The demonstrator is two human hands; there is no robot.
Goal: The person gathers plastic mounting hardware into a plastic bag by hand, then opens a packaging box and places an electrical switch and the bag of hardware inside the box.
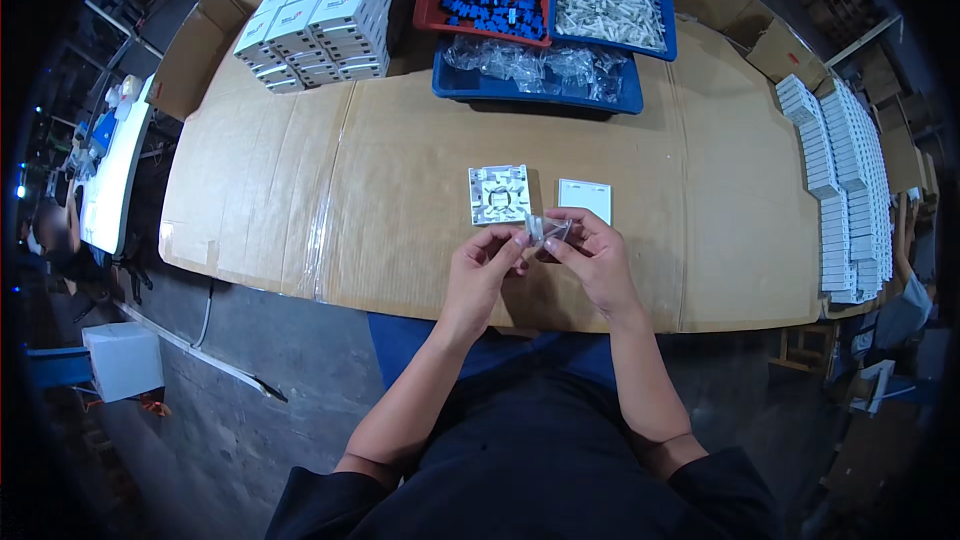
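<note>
Near the front edge of the cardboard-covered table, a small clear plastic bag is stretched between my two hands. My left hand pinches its left end, and my right hand grips the other end between thumb and fingers. Something pale shows inside the bag, too small to make out. Just beyond my left hand lies an open white plastic housing with a round middle and moulded clips. A flat white square cover rests to its right, partly hidden behind my right hand.
At the back stand a red tray of blue parts, a blue tray of white sleeves and a blue tray of plastic bags. White boxes are stacked back left; white housings are piled right. Another person is far left.
</note>
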